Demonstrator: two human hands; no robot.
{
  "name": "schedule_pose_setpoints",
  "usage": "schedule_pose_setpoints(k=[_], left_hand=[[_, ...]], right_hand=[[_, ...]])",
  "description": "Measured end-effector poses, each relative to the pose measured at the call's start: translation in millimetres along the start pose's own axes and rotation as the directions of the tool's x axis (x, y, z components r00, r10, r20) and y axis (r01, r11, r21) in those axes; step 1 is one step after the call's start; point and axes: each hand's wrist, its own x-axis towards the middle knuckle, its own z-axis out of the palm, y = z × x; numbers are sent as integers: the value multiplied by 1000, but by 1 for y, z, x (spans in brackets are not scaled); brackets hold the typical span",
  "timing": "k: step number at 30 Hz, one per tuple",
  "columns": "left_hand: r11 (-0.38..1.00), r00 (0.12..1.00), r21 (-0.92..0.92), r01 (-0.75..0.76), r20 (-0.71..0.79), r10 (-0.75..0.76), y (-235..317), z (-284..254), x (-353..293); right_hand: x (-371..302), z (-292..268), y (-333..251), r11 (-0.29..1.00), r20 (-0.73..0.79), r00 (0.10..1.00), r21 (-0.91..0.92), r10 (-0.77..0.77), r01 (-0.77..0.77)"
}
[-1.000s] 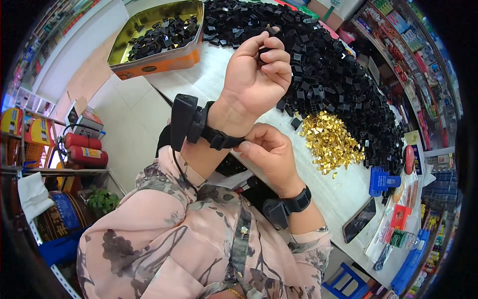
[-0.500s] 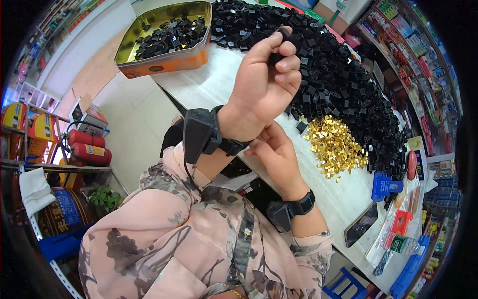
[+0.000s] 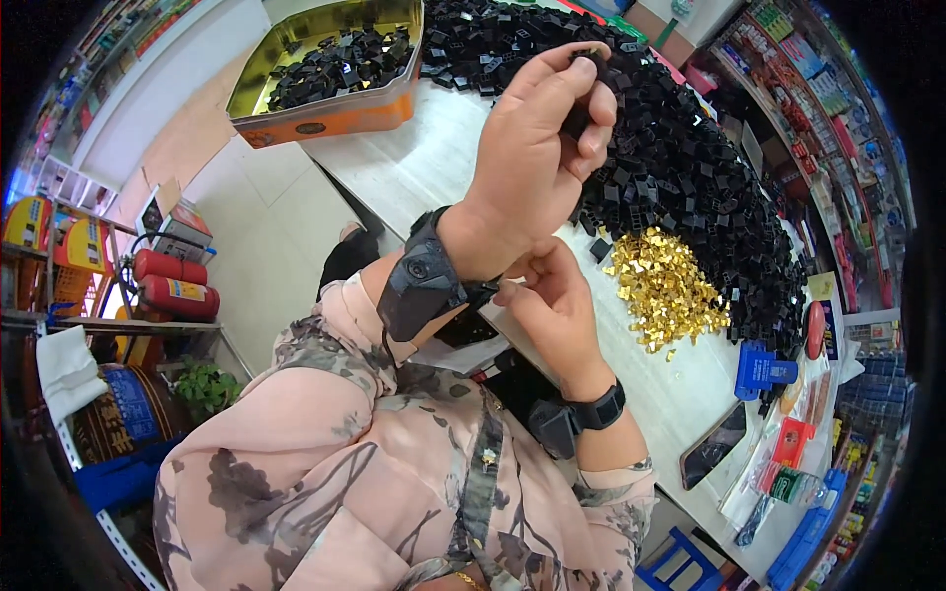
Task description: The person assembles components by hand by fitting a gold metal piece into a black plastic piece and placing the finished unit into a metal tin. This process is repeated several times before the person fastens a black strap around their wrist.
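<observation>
My left hand (image 3: 540,148) is raised over the near edge of a large heap of black plastic pieces (image 3: 670,167). Its thumb and fingers are curled round a dark piece, which blends with the heap behind it. Below, close to my left wrist, my right hand (image 3: 557,305) has its thumb and fingertips pressed together. Whatever those fingers hold is partly covered by the left wrist and too small to make out. A pile of small gold metal-looking bits (image 3: 670,291) lies right of my right hand, against the black heap.
An orange tin with a gold inside (image 3: 325,128) holds more black pieces at the table's far left corner. On the right of the white table (image 3: 631,394) are a blue plastic object (image 3: 764,369) and a phone (image 3: 714,445). Red fire extinguishers (image 3: 177,295) stand at left.
My left hand has moved slightly up and right, and its wrist has turned. My right hand has hardly moved, staying below the left wrist with fingers together.
</observation>
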Motion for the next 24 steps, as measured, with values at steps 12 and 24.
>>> schedule_pose_setpoints(k=[12, 24], left_hand=[[917, 964, 325, -230, -54, 261, -5, -10, 8], [981, 966, 57, -186, -173, 193, 22, 12, 7]], right_hand=[[-5, 0, 6, 894, 51, 990, -425, -133, 142], [-2, -2, 5, 899, 41, 923, -214, -382, 382]])
